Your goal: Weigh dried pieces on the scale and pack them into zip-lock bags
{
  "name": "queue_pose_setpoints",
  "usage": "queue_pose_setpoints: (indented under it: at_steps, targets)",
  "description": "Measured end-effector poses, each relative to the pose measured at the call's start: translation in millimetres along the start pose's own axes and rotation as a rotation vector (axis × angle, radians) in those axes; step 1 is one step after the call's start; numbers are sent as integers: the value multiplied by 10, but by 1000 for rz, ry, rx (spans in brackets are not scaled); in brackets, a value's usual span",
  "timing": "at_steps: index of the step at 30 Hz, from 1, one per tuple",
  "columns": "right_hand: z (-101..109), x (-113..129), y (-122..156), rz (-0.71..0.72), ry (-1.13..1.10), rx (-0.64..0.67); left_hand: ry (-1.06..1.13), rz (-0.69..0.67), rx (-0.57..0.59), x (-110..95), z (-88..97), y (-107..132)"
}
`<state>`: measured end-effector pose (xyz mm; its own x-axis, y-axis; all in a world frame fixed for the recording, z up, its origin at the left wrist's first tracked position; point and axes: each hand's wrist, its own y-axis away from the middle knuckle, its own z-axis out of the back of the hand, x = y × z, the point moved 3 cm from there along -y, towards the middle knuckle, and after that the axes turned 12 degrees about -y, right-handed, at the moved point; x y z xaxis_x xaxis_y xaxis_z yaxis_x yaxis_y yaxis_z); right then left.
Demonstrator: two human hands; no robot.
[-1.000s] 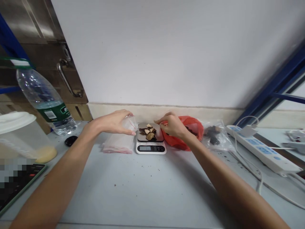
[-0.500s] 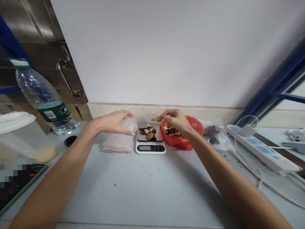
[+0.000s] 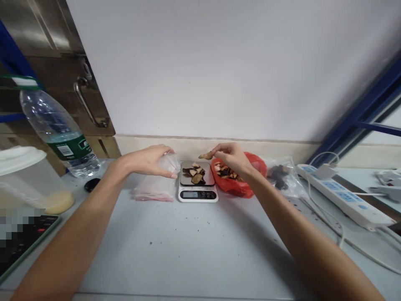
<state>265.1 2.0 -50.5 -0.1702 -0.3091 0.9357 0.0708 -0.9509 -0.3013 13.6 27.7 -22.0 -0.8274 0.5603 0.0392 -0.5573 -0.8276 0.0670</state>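
Pinched in my right hand (image 3: 231, 156) is a dried brown slice (image 3: 205, 156), held above the back right of a small digital scale (image 3: 198, 195). Several dried slices with dark rims (image 3: 196, 174) lie on the scale's metal plate, and its display is lit. Just under my right wrist, a red plastic bag (image 3: 242, 190) stands open with more dried slices inside. My left hand (image 3: 153, 161) rests over a stack of clear zip bags (image 3: 155, 188) left of the scale, thumb and fingers apart. Its fingertips are at the bags' upper edge.
A clear bag with dark pieces (image 3: 280, 177) lies right of the red bag, beside a white power strip (image 3: 347, 196) with loose cables. At left stand a water bottle (image 3: 67, 144), a lidded plastic tub (image 3: 23, 179) and a phone (image 3: 28, 238). A wall rises behind.
Both hands have stayed almost still, the right one with the slice in the same place. The scale's display now shows its digits more clearly.
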Motion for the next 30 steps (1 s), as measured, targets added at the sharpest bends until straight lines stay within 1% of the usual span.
queue_pose_setpoints:
  at_steps: [8,12,15,17,20,23,25,27,30]
  targets:
    - [0,11,4,11,-1,12,3,12,1,-42,23,24]
    - [-4,15,4,-3,15,19,23,12,1,-58,34,32]
    - [-7,21,8,15,55,23,28,24,10,-53,30,35]
    - [-7,20,12,36,147,20,15,25,18,-45,21,30]
    - [-29,6,20,95,400,55,-3,18,43,-35,1,12]
    - [-87,-45,25,120,693,162,-4,16,75,-37,-11,-2]
    - [-137,-97,31,114,824,253,-5,21,81,-45,-9,-3]
    - [-184,-148,37,129,874,312,-4,26,83,-56,-3,3]
    - [-238,-215,34,205,867,337,7,27,91,-72,5,12]
